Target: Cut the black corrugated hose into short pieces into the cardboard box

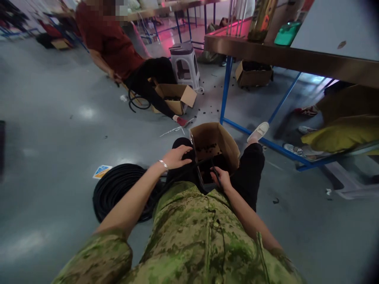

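A grey floor (59, 150) spreads under everything; directions are read from between the knees of the person in the camouflage jacket (192, 232), with 12 straight ahead. A long counter (281, 52) on blue legs runs from 1 to 3 o'clock, carrying a pale panel (334, 31), an amber bottle (262, 19) and a green item (287, 33). At 10 o'clock a co-worker in a dark red shirt (109, 47) sits side-on. The coil of black tubing (109, 193) lies on the floor at 8 o'clock, just beside a blue-and-orange label (102, 171). The near cardboard box (229, 142) stands open between the knees. A grey-and-white stool (185, 65) is at 11 o'clock; another open box (166, 104) sits near it toward 10, and a third box (253, 77) at 1 o'clock, beneath the counter.

The left hand (178, 157) is palm down over the left knee at 9 o'clock, its grip loosely open, thumb parted from the fingers. At 6 o'clock the right hand (222, 179), over the near box's rim, has its grip closed round a slim dark tool (217, 176); its exact kind cannot be told. A silvery bracelet (162, 164) circles the left wrist. Small black pieces (211, 149) lie inside the near box.
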### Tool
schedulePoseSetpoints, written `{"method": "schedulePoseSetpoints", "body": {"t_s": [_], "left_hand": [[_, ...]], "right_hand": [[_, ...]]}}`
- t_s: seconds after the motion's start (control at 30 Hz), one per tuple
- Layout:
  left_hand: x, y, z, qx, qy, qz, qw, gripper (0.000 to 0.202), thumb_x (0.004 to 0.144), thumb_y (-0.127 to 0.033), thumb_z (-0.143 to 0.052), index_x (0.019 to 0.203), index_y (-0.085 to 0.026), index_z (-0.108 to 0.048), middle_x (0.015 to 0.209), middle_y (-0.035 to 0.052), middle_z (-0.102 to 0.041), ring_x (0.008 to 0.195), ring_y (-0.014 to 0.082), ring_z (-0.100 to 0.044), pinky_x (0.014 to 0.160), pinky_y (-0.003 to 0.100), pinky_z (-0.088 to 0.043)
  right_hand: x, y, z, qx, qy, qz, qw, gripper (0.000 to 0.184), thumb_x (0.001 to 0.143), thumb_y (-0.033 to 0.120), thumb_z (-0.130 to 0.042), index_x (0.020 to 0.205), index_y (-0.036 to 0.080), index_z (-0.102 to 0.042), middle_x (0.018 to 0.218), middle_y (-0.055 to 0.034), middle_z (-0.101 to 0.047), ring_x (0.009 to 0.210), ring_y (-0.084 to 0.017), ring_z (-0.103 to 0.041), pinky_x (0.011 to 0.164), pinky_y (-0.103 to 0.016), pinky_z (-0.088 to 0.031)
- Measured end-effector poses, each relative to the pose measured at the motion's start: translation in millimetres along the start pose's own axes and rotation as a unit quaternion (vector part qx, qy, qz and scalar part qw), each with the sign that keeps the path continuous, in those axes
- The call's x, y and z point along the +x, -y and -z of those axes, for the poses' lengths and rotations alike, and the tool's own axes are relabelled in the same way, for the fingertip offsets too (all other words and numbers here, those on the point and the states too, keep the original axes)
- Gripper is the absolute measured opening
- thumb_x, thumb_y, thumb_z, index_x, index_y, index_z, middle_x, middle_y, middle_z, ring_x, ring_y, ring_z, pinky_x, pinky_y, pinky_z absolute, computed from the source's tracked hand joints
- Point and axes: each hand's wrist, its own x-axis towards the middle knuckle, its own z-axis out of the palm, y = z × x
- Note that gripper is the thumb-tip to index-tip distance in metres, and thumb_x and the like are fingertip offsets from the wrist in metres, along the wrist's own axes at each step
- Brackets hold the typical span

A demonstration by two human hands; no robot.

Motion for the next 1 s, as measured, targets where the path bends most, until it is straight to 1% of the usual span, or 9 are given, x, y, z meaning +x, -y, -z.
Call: {"method": "schedulePoseSetpoints", "body": {"t_s": [0.1, 0.17, 0.23, 0.3, 0.37, 0.5, 0.6, 0.83, 1.0], "left_hand": [[10.7, -32.6, -36.6, 0.047, -0.034, 0.044, 0.997, 0.034, 0.086, -0.032, -0.057, 0.118, -0.021, -0.06, 0.117, 0.0088, -0.062, 0.102, 0.0209, -0.062, 0.092, 0.035, -0.048], [17.3, -52.2, -61.3, 0.044, -0.034, 0.078, 0.995, 0.029, 0.088, -0.031, -0.054, 0.114, -0.02, -0.062, 0.112, 0.0084, -0.064, 0.099, 0.0203, -0.063, 0.089, 0.032, -0.049], [21.7, -66.9, -79.9, 0.033, -0.037, 0.117, 0.992, 0.03, 0.09, -0.03, -0.051, 0.116, -0.019, -0.061, 0.112, 0.0093, -0.065, 0.097, 0.0208, -0.065, 0.084, 0.031, -0.05], [23.8, -76.0, -89.0, 0.028, -0.041, 0.149, 0.988, 0.031, 0.091, -0.029, -0.049, 0.119, -0.019, -0.059, 0.112, 0.01, -0.066, 0.094, 0.0211, -0.065, 0.08, 0.031, -0.05], [24.8, -80.6, -89.8, 0.034, -0.042, 0.164, 0.985, 0.029, 0.093, -0.029, -0.046, 0.117, -0.02, -0.059, 0.11, 0.0096, -0.067, 0.092, 0.0207, -0.066, 0.078, 0.03, -0.05], [27.3, -84.5, -84.0, 0.087, -0.04, 0.151, 0.984, 0.028, 0.095, -0.029, -0.043, 0.113, -0.017, -0.06, 0.11, 0.0115, -0.065, 0.095, 0.0217, -0.065, 0.078, 0.03, -0.049], [30.3, -84.2, -86.8, 0.109, -0.033, 0.146, 0.983, 0.028, 0.095, -0.027, -0.041, 0.112, -0.014, -0.06, 0.109, 0.0142, -0.065, 0.096, 0.0236, -0.065, 0.078, 0.032, -0.049], [21.6, -59.0, -108.9, 0.029, -0.044, 0.163, 0.985, 0.034, 0.096, -0.033, -0.041, 0.122, -0.021, -0.06, 0.12, 0.0096, -0.066, 0.098, 0.022, -0.066, 0.083, 0.032, -0.05], [14.7, -48.2, -116.2, 0.014, -0.062, 0.177, 0.982, 0.035, 0.097, -0.037, -0.04, 0.124, -0.025, -0.06, 0.124, 0.005, -0.065, 0.105, 0.0189, -0.065, 0.089, 0.028, -0.049]], "right_hand": [[0.7, -7.1, 1.5, -0.075, 0.013, 0.059, 0.995, 0.027, 0.072, 0.04, -0.065, 0.092, 0.024, -0.073, 0.055, 0.0044, -0.06, 0.047, -0.012, -0.052, 0.048, -0.021, -0.042], [0.7, -9.2, 5.1, -0.077, 0.008, 0.058, 0.995, 0.028, 0.074, 0.041, -0.063, 0.094, 0.024, -0.072, 0.053, 0.0044, -0.059, 0.046, -0.012, -0.052, 0.047, -0.021, -0.042], [0.0, -8.5, 8.7, -0.067, -0.001, 0.055, 0.996, 0.027, 0.073, 0.041, -0.064, 0.093, 0.024, -0.072, 0.053, 0.0042, -0.059, 0.046, -0.013, -0.052, 0.048, -0.021, -0.042], [-0.9, -5.9, 10.5, -0.066, -0.011, 0.054, 0.996, 0.026, 0.072, 0.039, -0.064, 0.091, 0.024, -0.072, 0.053, 0.0039, -0.059, 0.045, -0.013, -0.052, 0.048, -0.022, -0.042], [-1.3, -3.0, 10.0, -0.07, -0.016, 0.051, 0.996, 0.025, 0.072, 0.038, -0.064, 0.091, 0.023, -0.072, 0.053, 0.0038, -0.059, 0.045, -0.013, -0.051, 0.047, -0.022, -0.041], [-0.7, -2.5, 5.8, -0.053, -0.005, 0.05, 0.997, 0.025, 0.07, 0.037, -0.067, 0.09, 0.023, -0.073, 0.053, 0.0041, -0.059, 0.045, -0.012, -0.05, 0.047, -0.022, -0.041], [0.0, -7.3, 4.7, -0.064, 0.014, 0.065, 0.996, 0.025, 0.072, 0.037, -0.067, 0.092, 0.024, -0.073, 0.055, 0.0036, -0.061, 0.047, -0.013, -0.052, 0.048, -0.022, -0.042], [4.1, -15.6, 5.2, -0.119, 0.054, 0.097, 0.987, 0.022, 0.076, 0.036, -0.066, 0.094, 0.025, -0.073, 0.062, 0.0015, -0.065, 0.051, -0.014, -0.057, 0.05, -0.023, -0.045], [8.7, -19.1, 2.9, -0.086, 0.121, 0.061, 0.987, 0.038, 0.078, 0.042, -0.064, 0.111, 0.021, -0.066, 0.061, 0.0028, -0.062, 0.047, -0.013, -0.056, 0.048, -0.022, -0.045]]}}
